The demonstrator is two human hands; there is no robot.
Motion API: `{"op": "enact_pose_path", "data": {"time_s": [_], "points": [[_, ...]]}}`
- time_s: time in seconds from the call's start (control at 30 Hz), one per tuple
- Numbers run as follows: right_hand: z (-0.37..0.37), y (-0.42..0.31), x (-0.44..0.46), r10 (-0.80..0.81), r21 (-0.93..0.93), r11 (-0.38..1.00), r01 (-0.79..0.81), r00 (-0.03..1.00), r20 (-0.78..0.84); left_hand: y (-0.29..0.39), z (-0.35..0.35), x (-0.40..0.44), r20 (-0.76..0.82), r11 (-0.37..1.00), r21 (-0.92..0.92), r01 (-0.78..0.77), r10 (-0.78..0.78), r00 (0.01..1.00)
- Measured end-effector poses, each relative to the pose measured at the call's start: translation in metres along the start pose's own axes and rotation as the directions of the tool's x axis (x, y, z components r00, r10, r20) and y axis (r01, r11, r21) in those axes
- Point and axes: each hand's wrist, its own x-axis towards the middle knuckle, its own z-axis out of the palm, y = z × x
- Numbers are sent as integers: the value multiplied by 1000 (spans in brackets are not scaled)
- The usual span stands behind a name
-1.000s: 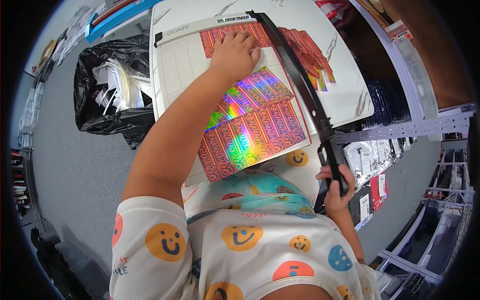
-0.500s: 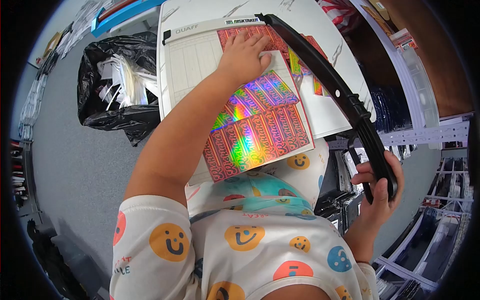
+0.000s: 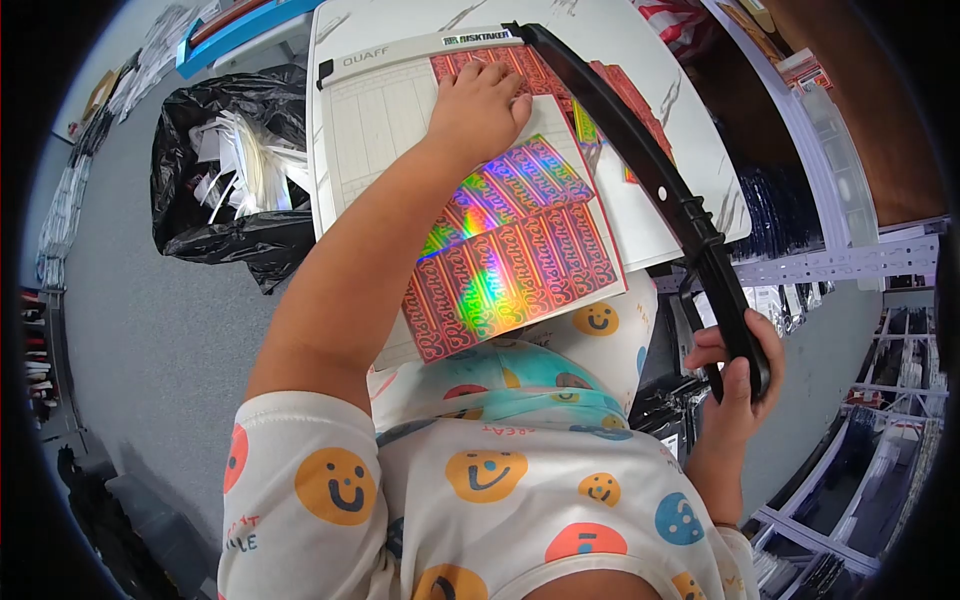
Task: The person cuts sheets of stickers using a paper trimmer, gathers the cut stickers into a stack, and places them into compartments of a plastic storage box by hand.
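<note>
My left hand (image 3: pixel 478 115) lies flat, fingers spread, on a red printed sticker sheet (image 3: pixel 445 64) at the top of a paper cutter's board (image 3: pixel 372 140). Below that hand, more shiny rainbow-red sticker sheets (image 3: pixel 545 255) rest over the board's near end, partly behind my forearm. The cutter's long black blade arm (image 3: pixel 625 140) is raised, slanting out to the right from its hinge at the top. My right hand (image 3: pixel 738 385) is closed around the handle (image 3: pixel 742 340) at the arm's near end.
The cutter sits on a white marbled table (image 3: pixel 400 20). Cut sticker pieces (image 3: pixel 630 98) lie beyond the blade arm. To the left, a black bag (image 3: pixel 180 215) holds paper strips (image 3: pixel 245 165). Shelving (image 3: pixel 850 255) with packed goods runs along the right.
The blade arm and my right hand have swung a little to the left, nearer the board. My left hand stays flat on the sheet, and the view has shifted slightly.
</note>
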Motion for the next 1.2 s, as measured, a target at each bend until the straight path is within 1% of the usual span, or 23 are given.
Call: {"op": "enact_pose_path", "data": {"time_s": [0.17,0.27,0.37,0.4,0.47,0.57,0.67,0.77,0.87,0.93,0.97,1.0,1.07,1.17,1.2], "points": [[-1,3,-2,-2,0,1000,2,1000,8,0,1,0,-13,1000,-1,0,0,1000],[-2,9,-3,-45,5,999,45,998,34,2,-6,1,65,999,25,22,-24,998],[-6,47,-23,-115,45,993,112,992,52,1,-5,2,69,999,30,14,-16,997],[-6,71,-33,-173,7,985,173,983,54,3,-2,2,37,1000,21,8,-9,999],[-7,80,-38,-178,24,984,177,980,91,2,1,0,-31,1000,23,7,-7,1000],[-6,80,-36,-188,47,982,184,976,105,1,-2,1,52,998,60,9,-12,999],[-5,78,-37,-185,38,983,182,978,100,2,-6,1,81,999,49,12,-16,997],[-5,96,-43,-248,6,969,248,965,85,1,-5,2,79,998,67,1,-6,997],[-2,83,-40,-187,35,982,185,982,32,2,-5,2,68,999,34,24,-27,997],[-4,53,-27,-142,57,989,140,989,27,2,-10,1,73,997,54,58,-61,995],[-3,30,-15,-92,57,994,91,996,21,4,-11,2,78,996,58,67,-71,994],[-2,10,-7,-17,29,999,17,1000,-16,5,-12,2,105,997,41,70,-74,992],[3,-16,6,36,6,999,-35,998,-45,4,-14,4,151,997,10,80,-81,985],[5,-30,16,44,-8,999,-44,997,-67,0,-6,2,44,999,-46,-29,31,999],[6,-30,17,33,-9,999,-34,997,-70,-1,-6,2,-8,999,-34,-21,21,1000]]}}
